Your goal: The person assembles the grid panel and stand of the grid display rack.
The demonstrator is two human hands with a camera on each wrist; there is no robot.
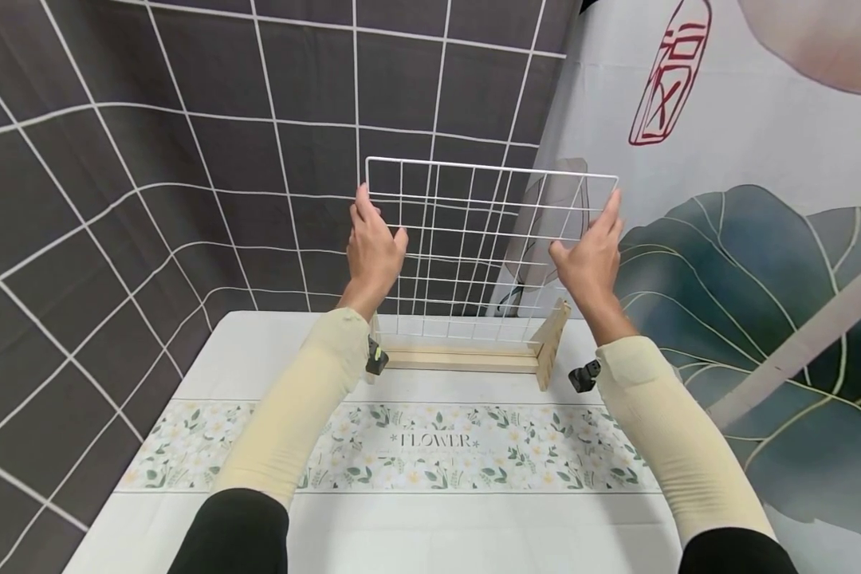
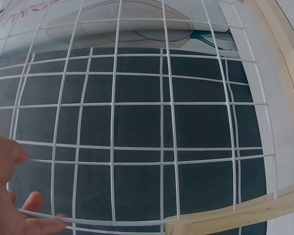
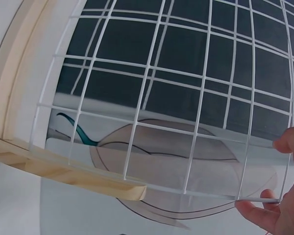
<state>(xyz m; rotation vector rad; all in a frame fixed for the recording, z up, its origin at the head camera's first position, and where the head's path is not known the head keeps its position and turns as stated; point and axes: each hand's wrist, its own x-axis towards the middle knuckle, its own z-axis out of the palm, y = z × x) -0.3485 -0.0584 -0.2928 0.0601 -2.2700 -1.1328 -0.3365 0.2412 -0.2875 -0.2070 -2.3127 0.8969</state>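
Note:
A white wire grid panel (image 1: 492, 167) stands upright, leaning slightly back, in the head view. My left hand (image 1: 373, 251) holds its left side edge near the top, with the thumb on the near side. On the opposite edge my right hand (image 1: 590, 255) grips it at about the same height. Below is a light wooden stand (image 1: 466, 361) with a long base bar and a side piece at either end. The panel's lower part sits between those side pieces. In the left wrist view, one wooden side piece (image 2: 235, 211) lies along the panel's edge; the right wrist view shows the other side piece (image 3: 88, 174).
The stand rests on a white table (image 1: 438, 530) with a flower-printed band (image 1: 438, 470) across it. Behind hangs a dark cloth with white grid lines (image 1: 316, 159). A pale cloth with painted leaves (image 1: 732, 271) hangs at the right.

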